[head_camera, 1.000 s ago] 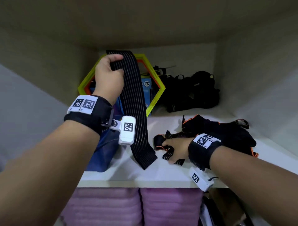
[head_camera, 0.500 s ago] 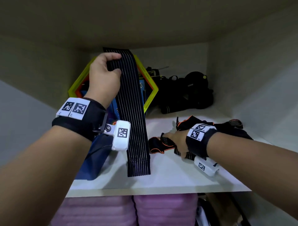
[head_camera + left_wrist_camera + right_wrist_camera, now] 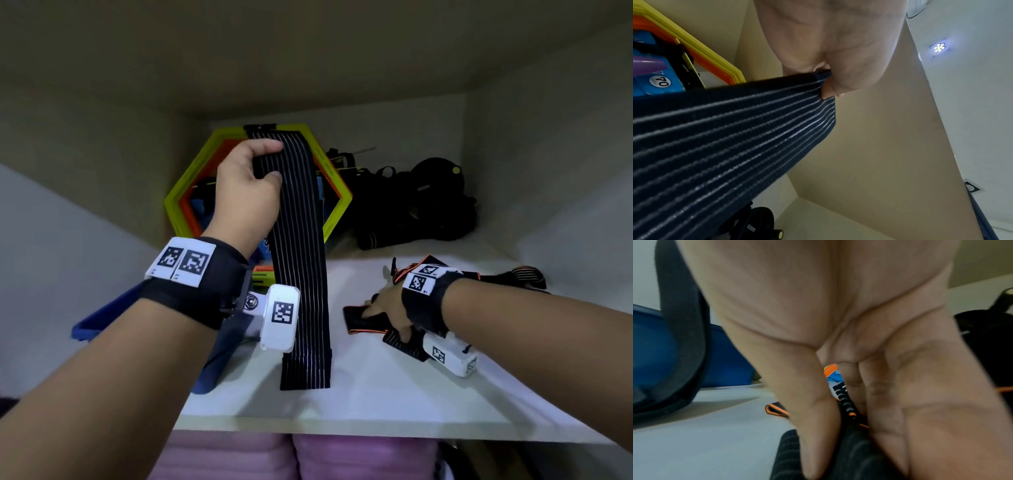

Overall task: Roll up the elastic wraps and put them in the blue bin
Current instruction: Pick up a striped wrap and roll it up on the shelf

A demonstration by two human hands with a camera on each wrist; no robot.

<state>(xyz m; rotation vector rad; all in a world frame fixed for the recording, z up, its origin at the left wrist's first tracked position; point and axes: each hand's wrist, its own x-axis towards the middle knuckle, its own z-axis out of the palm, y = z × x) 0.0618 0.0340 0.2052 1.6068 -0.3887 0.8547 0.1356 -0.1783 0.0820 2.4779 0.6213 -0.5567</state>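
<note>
My left hand (image 3: 253, 185) is raised near the back of the shelf and grips the top of a long black elastic wrap with thin white stripes (image 3: 301, 274). The wrap hangs straight down, its lower end folded on the shelf. In the left wrist view the fingers (image 3: 830, 87) pinch the wrap's (image 3: 725, 138) edge. My right hand (image 3: 383, 305) lies low on a black wrap with orange trim (image 3: 363, 322). Its thumb (image 3: 809, 426) and fingers pinch that fabric (image 3: 855, 456). The blue bin (image 3: 102, 322) sits at the left under my left forearm.
Yellow and orange hexagonal frames (image 3: 339, 205) lean at the back left. A pile of black gear (image 3: 428, 205) fills the back. More black and orange straps (image 3: 513, 277) lie at the right. The shelf's front edge (image 3: 342, 421) is near; purple items (image 3: 239, 455) lie below.
The striped wrap has swung from a slant to hanging straight, its end now folded on the shelf. My right hand has shifted rightwards along the orange-trimmed wrap.
</note>
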